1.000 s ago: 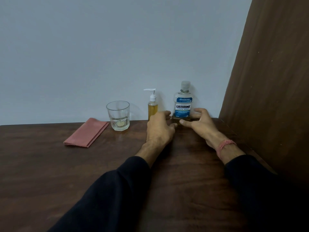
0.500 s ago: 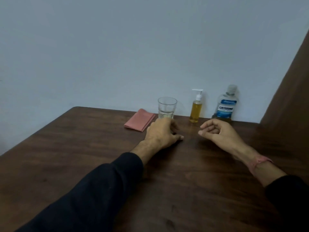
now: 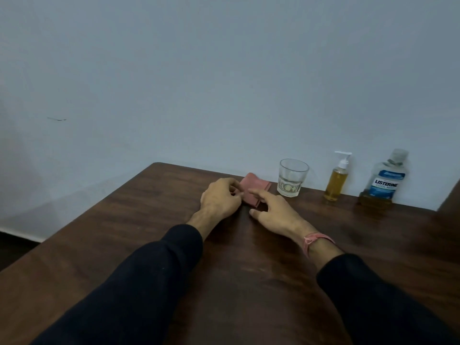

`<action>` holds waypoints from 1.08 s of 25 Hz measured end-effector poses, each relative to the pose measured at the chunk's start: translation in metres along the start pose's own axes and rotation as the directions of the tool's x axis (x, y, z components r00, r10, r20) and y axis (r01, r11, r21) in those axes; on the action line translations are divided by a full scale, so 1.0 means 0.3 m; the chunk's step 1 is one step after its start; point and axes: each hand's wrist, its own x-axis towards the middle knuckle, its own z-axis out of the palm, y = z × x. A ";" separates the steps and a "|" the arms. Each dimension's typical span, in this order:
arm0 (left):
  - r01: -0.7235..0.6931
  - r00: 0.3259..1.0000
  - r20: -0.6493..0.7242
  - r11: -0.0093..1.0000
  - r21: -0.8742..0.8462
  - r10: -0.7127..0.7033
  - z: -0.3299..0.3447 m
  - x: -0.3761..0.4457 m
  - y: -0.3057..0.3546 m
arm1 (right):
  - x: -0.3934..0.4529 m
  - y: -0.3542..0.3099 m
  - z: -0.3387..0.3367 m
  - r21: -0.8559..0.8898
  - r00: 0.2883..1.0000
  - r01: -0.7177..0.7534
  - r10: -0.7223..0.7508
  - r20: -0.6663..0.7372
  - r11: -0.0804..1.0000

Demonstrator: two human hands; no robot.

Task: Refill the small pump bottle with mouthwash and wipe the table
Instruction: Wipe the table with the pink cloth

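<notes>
Both hands are reaching a folded pink cloth on the dark wooden table.

Nearest me, I am seeing my left hand (image 3: 220, 199) curling its fingers at the near left edge of the cloth (image 3: 254, 189), apparently pinching it, while my right hand (image 3: 275, 212) is lying relaxed, forefinger pointing onto the cloth. Further back a glass (image 3: 292, 178), the small pump bottle (image 3: 337, 181) and the mouthwash bottle (image 3: 383, 181) are standing in a row along the wall, well right of the hands on the table (image 3: 124, 245).

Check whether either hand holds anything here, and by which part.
The left hand pinches the folded pink cloth at its near-left edge. The right hand holds nothing, its fingers spread just above the cloth.
</notes>
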 end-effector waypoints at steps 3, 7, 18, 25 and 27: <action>0.067 0.998 0.019 0.995 -0.079 -0.066 0.006 0.024 0.027 | 0.004 -0.014 0.000 -0.021 1.000 -0.020 0.020 0.003 1.000; 0.137 0.988 0.109 0.930 -0.342 -0.106 0.019 0.015 0.034 | -0.059 -0.046 0.002 -0.212 0.994 0.064 -0.081 -0.071 0.975; -0.368 0.926 0.109 0.928 0.052 0.361 -0.030 -0.393 0.064 | -0.448 -0.052 -0.129 -0.424 0.982 0.143 -0.182 -0.051 0.894; -0.514 0.840 0.225 0.857 0.040 0.494 0.017 -0.583 0.120 | -0.732 0.051 -0.217 -0.349 0.975 0.173 -0.211 -0.074 0.921; -0.514 0.831 0.211 0.856 -0.060 0.514 0.038 -0.613 0.105 | -0.798 0.064 -0.218 -0.381 0.963 0.191 -0.248 -0.105 0.905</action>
